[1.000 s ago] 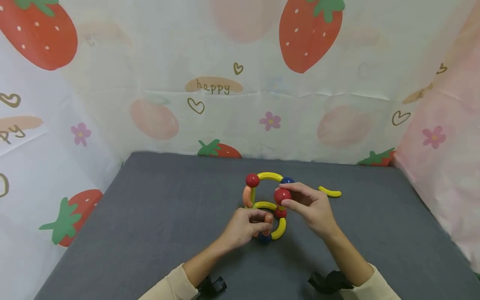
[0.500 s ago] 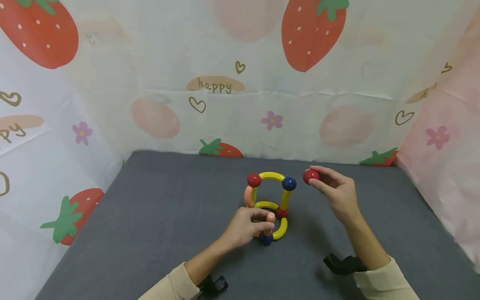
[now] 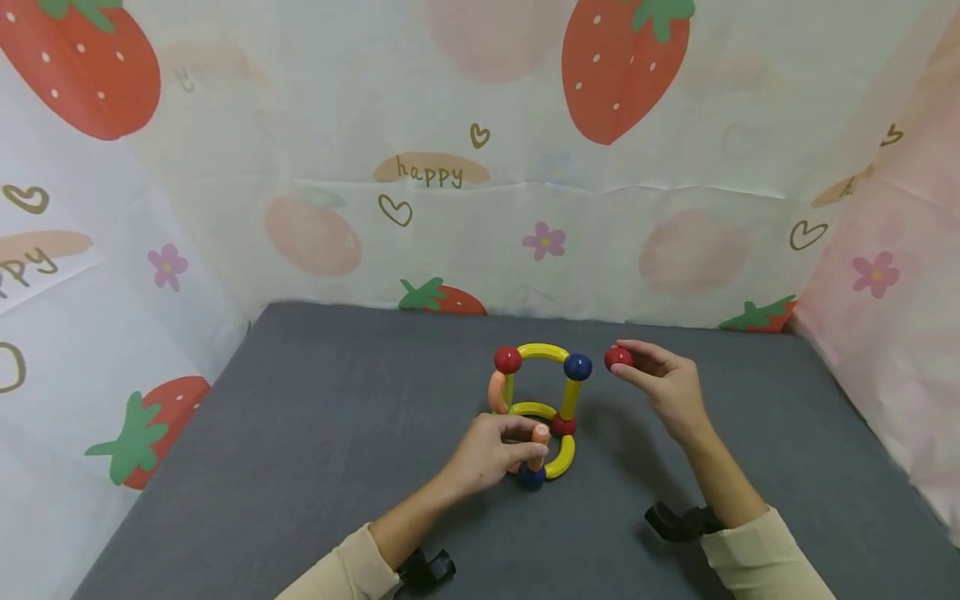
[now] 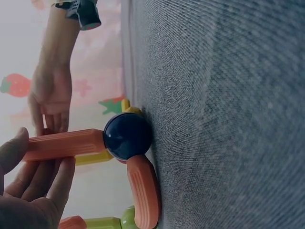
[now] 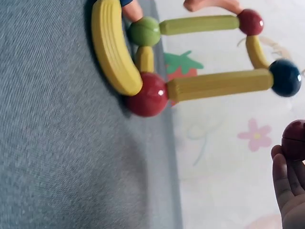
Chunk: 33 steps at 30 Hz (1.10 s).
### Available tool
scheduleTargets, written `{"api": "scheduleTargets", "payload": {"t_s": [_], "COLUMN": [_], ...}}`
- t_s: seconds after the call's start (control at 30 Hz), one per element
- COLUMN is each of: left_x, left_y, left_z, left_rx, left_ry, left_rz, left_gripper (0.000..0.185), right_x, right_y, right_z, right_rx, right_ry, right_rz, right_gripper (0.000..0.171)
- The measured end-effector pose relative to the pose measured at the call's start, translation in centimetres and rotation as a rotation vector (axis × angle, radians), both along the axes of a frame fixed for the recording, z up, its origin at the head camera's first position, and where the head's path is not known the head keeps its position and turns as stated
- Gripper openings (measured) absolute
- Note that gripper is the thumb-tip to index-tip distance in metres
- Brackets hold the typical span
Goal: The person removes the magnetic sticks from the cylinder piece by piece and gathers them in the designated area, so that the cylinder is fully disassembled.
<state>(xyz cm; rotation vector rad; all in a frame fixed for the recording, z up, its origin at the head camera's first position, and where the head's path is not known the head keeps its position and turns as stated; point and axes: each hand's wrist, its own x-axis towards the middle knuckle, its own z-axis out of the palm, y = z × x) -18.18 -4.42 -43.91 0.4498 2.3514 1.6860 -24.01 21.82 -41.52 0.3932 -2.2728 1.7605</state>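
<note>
My left hand (image 3: 487, 454) pinches an upright orange rod (image 4: 66, 144) between thumb and fingers. That rod's lower end meets a blue ball (image 4: 127, 136) at the near corner of a frame of balls and rods. In my right hand (image 3: 671, 396), the fingertips and thumb hold a loose red ball (image 3: 618, 358), just right of the frame's upper blue ball (image 3: 577, 367) and apart from it. Yellow curved rods form parts of the frame's lower and upper levels; a straight yellow rod (image 5: 221, 85) stands between a lower red ball (image 5: 147, 94) and the upper blue ball.
A curved orange rod (image 3: 497, 392) hangs at the frame's left from the upper red ball (image 3: 507, 360). A green ball (image 5: 144, 31) joins rods at the base. Grey cloth (image 3: 337, 400) covers the table, with a strawberry-print curtain (image 3: 465, 242) behind and at both sides.
My right hand has moved the red ball rightward, away from the frame, uncovering the straight yellow rod and upper blue ball. It now hides the loose yellow rod. My left hand has stayed put.
</note>
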Motion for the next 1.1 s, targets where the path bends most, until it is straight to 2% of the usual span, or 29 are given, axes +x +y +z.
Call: {"api": "scheduleTargets", "payload": {"t_s": [0.1, 0.23, 0.4, 0.53, 0.83, 1.1], "left_x": [0.0, -0.1, -0.2, -0.2, -0.1, -0.1], "left_y": [0.0, -0.1, -0.1, 0.0, -0.1, -0.1], "left_z": [0.0, 0.0, 0.0, 0.0, 0.2, 0.3], "left_rx": [-0.013, -0.003, 0.002, -0.011, 0.005, -0.009], "left_ry": [0.003, -0.002, 0.006, 0.015, -0.002, -0.011], "left_rz": [0.002, 0.002, -0.002, -0.004, -0.017, -0.004], "left_gripper": [0.027, 0.028, 0.027, 0.027, 0.028, 0.027], "right_x": [-0.5, -1.7, -3.8, -5.3, -8.2, -9.9], "right_y": [0.1, 0.2, 0.3, 0.0, -1.5, -2.4], "right_z": [-0.4, -1.3, -2.6, -3.3, -4.4, -4.1], "right_rx": [0.008, 0.072, 0.243, 0.400, 0.605, 0.668], "right_ry": [-0.033, -0.088, -0.156, -0.199, -0.161, -0.189], "right_rz": [-0.009, -0.032, -0.055, -0.022, 0.023, -0.018], "right_gripper": [0.041, 0.045, 0.047, 0.044, 0.033, 0.039]}}
